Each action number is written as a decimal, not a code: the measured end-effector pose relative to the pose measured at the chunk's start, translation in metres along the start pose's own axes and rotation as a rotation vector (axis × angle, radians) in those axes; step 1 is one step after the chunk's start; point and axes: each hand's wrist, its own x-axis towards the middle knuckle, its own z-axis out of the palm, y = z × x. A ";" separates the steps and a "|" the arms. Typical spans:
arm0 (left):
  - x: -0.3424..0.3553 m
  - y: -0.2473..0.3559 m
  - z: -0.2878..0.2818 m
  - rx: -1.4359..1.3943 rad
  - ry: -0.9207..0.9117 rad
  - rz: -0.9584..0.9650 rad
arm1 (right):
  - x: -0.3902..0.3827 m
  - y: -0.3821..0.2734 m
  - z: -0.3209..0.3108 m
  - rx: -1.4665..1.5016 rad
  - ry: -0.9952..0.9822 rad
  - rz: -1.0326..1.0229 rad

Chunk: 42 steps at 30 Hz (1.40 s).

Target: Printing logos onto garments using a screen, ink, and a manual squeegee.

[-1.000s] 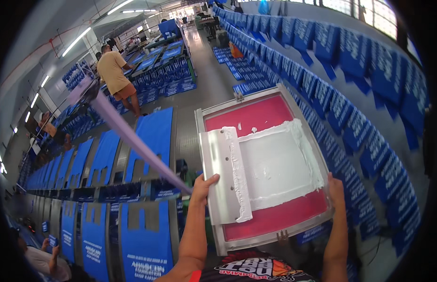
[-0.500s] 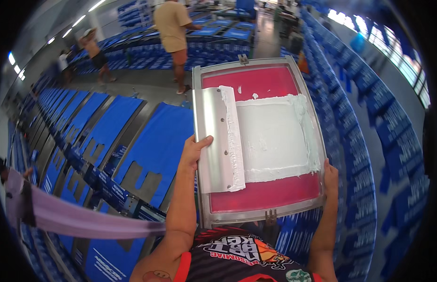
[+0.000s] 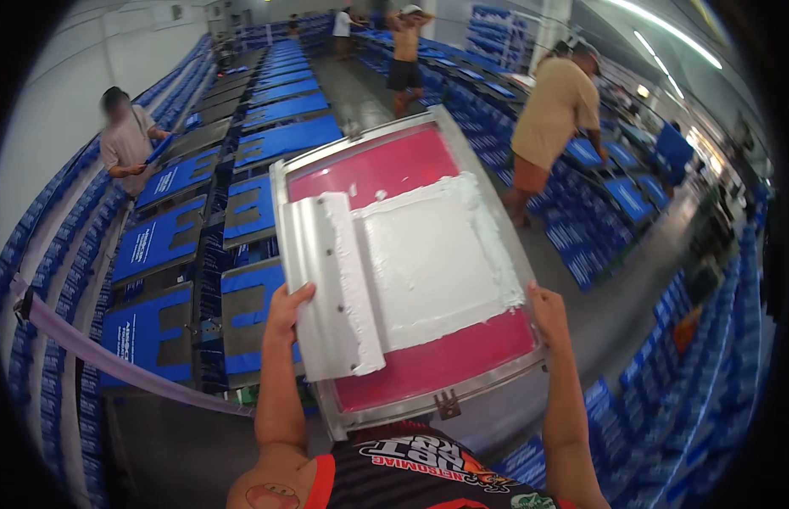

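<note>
I carry a screen printing frame (image 3: 487, 373) in front of my chest, its metal rails around a pinkish-red screen (image 3: 381, 165). White ink (image 3: 437, 254) covers a large rectangle in the middle, with thick ridges at its borders. A wide metal squeegee (image 3: 314, 288) lies along the left side, white ink smeared down its inner edge. My left hand (image 3: 288, 312) is closed on the left rail, its thumb over the squeegee's plate; the fingers underneath are hidden. On the opposite rail, my right hand (image 3: 549, 314) is closed, thumb on top.
Long print tables with blue fabric pieces (image 3: 161, 237) run away on the left. A person (image 3: 127, 140) stands behind them. Another in a tan shirt (image 3: 557, 110) bends over a table at right. Blue printed pieces hang in rows (image 3: 708, 373). A pale lilac strip (image 3: 131, 360) crosses lower left.
My view has swung left, bringing the aisle of tables and the person at left into sight. The frame has come left and tilted; both hands keep their hold.
</note>
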 end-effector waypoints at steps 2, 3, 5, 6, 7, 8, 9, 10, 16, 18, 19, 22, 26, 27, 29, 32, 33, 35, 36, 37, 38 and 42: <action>-0.004 0.006 0.008 -0.026 0.096 0.054 | 0.062 -0.011 0.012 -0.046 -0.142 -0.048; -0.005 -0.001 0.017 -0.045 0.181 0.120 | 0.095 -0.012 0.020 -0.055 -0.161 -0.080; 0.010 -0.009 0.028 -0.066 0.301 0.178 | 0.145 -0.008 0.046 -0.165 -0.260 -0.260; 0.010 -0.008 0.035 -0.086 0.341 0.150 | 0.177 -0.017 0.052 -0.176 -0.327 -0.265; 0.008 -0.002 0.047 -0.113 0.387 0.143 | 0.200 -0.029 0.055 -0.186 -0.372 -0.286; 0.008 0.000 0.061 -0.137 0.416 0.149 | 0.223 -0.037 0.063 -0.133 -0.412 -0.323; 0.010 -0.006 0.073 -0.149 0.466 0.155 | 0.245 -0.044 0.071 -0.079 -0.456 -0.360; 0.011 -0.011 0.081 -0.177 0.529 0.154 | 0.267 -0.056 0.076 -0.171 -0.522 -0.349; 0.012 -0.028 0.107 -0.156 0.901 0.220 | 0.347 -0.089 0.180 -0.022 -0.804 -0.397; 0.007 -0.024 0.124 -0.135 1.008 0.204 | 0.368 -0.087 0.205 -0.036 -0.927 -0.388; 0.012 -0.021 0.148 -0.186 1.025 0.184 | 0.389 -0.089 0.209 -0.055 -0.980 -0.374; -0.004 -0.009 0.170 -0.181 1.115 0.131 | 0.389 -0.095 0.219 -0.010 -1.050 -0.432; -0.005 -0.008 0.180 -0.196 1.236 0.094 | 0.391 -0.122 0.236 -0.100 -1.170 -0.386; 0.001 -0.009 0.177 -0.208 1.256 0.106 | 0.396 -0.127 0.252 -0.088 -1.183 -0.406; 0.003 -0.016 0.163 -0.217 1.274 0.093 | 0.397 -0.122 0.279 -0.182 -1.182 -0.483; 0.004 -0.015 0.155 -0.227 1.321 0.075 | 0.393 -0.130 0.300 -0.187 -1.273 -0.385; 0.005 -0.015 0.152 -0.223 1.350 0.082 | 0.388 -0.129 0.302 -0.192 -1.283 -0.387; -0.004 -0.025 0.128 -0.240 1.339 0.080 | 0.372 -0.130 0.311 -0.173 -1.232 -0.487; -0.006 -0.029 0.115 -0.254 1.372 0.073 | 0.367 -0.132 0.320 -0.177 -1.242 -0.493; 0.003 -0.022 0.105 -0.268 1.390 0.069 | 0.370 -0.140 0.334 -0.188 -1.237 -0.480; 0.011 -0.017 0.098 -0.275 1.387 0.072 | 0.374 -0.147 0.347 -0.199 -1.231 -0.466; 0.021 -0.024 0.091 -0.291 1.364 0.038 | 0.385 -0.150 0.360 -0.269 -1.227 -0.445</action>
